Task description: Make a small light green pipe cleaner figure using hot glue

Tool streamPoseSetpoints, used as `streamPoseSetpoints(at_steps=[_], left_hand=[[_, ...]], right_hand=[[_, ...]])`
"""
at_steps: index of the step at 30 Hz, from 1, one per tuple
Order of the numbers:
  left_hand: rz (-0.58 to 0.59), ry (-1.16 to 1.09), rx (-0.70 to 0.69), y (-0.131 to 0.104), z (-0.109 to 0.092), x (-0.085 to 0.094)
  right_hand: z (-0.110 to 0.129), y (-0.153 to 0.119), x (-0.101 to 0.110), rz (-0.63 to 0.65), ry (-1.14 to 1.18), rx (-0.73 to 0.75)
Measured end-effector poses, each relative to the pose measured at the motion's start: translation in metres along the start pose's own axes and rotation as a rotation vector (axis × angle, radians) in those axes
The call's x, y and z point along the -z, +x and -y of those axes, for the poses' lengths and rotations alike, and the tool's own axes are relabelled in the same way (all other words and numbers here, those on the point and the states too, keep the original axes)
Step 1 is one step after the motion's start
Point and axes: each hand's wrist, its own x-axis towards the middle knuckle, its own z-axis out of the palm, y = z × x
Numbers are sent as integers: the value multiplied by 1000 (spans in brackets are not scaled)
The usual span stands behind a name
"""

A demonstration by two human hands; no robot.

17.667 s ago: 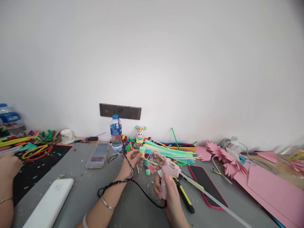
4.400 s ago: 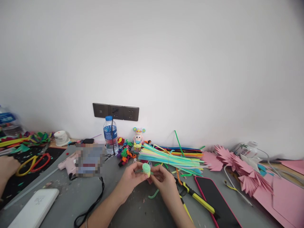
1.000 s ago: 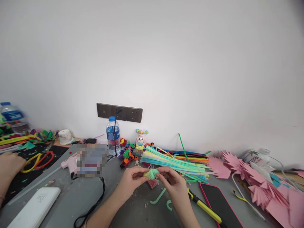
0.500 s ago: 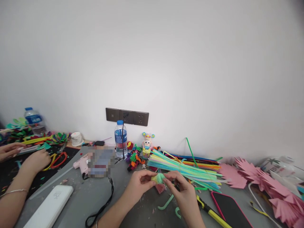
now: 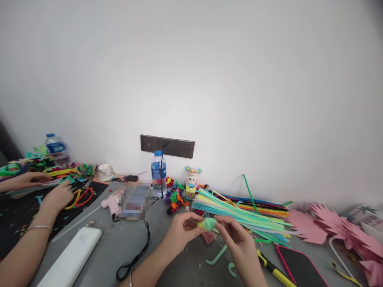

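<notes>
The left hand [image 5: 183, 231] and the right hand [image 5: 239, 241] meet in front of the toy figure [image 5: 191, 187] and slightly to its right, both closed in a fingertip pinch on one small coiled fuzzy piece [image 5: 210, 224]. The left thumb and fingers grip its yellow end, the right ones its mint-green end.

Just under the hands, nearer the wearer than the figure, lie a curved mint strip [image 5: 217, 257], a short hooked strip [image 5: 231, 270] and a tuft of pink stems [image 5: 208, 238] — the tuft partly covered by the piece. The large pastel bundle of fuzzy stems [image 5: 239, 211] starts beside the figure and runs off to its right, behind the right hand. Further right of it come a yellow-and-black handle [image 5: 278, 273], partly hidden by that hand, a pink-edged phone [image 5: 301, 267] and pleated pink paper [image 5: 332, 225].

To the figure's left, a bright jumble of fuzzy shapes [image 5: 175, 198] sits close by, then a water bottle [image 5: 158, 171], a pixelated object [image 5: 134, 201] and a pink glue gun [image 5: 111, 204] touching or overlapped by it — I cannot tell which. Far left of the figure, a co-worker's hand [image 5: 58, 196] rests near red-and-yellow scissors [image 5: 83, 199].
</notes>
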Motion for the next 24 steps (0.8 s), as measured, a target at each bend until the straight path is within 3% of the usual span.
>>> streamPoseSetpoints(at_steps=[3,5,9,11,13,15,18,24], left_hand=[[-36,24,-14,3,0,4],[-62,37,-33,5,-1,6],[-75,25,-64,8,0,10],[-74,21,-69,8,0,10],[-67,29,-76,9,1,9],[-57,34,-80,9,0,8],[-56,48,-77,9,-1,8],[-80,64,-55,8,-9,10]], right_hand=[[10,5,9,-81,-15,-18],[13,11,31,-121,-108,-31],[-10,4,113,-141,-572,-158],[-29,-15,153,-264,-823,-261],[-43,-40,177,-342,-934,-370],[-48,-63,184,-278,-920,-382],[-42,-81,175,-201,-933,-302],[-27,-82,161,-242,-964,-254]])
